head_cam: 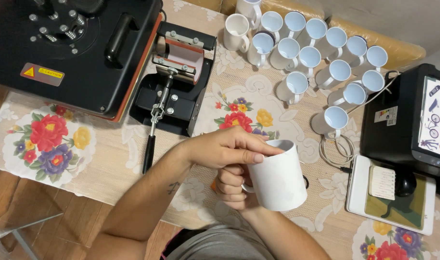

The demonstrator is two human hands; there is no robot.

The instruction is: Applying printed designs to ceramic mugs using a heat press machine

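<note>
Held mug: your white mug (pixel 278 179) is lifted above the near edge of the table (pixel 114 154), tilted a little, its mouth facing up and away from you.
Left hand: your left hand (pixel 224 147) comes in from the left and lies across the mug's rim; its fingers (pixel 258 155) are extended and rest on the rim, touching it rather than gripping.
Right hand: your right hand (pixel 231 187) sits just left of the mug, below the left hand; its fingers are curled tight through the handle, grasping the mug.
Mug press: a black mug press (pixel 177 77) with a long lever stands beyond the mug, up and to its left.
Flat press: a large black heat press (pixel 70 48) sits farther left of the mug press.
Spare mugs: a cluster of white mugs (pixel 309 58) stands well beyond the held mug, up and to its right.
Printer: a black printer (pixel 412 115) stands right of the held mug, a printed sheet (pixel 436 115) on top.
Tablet: a white slab (pixel 390 195) lies right of the held mug, apart from it.
</note>
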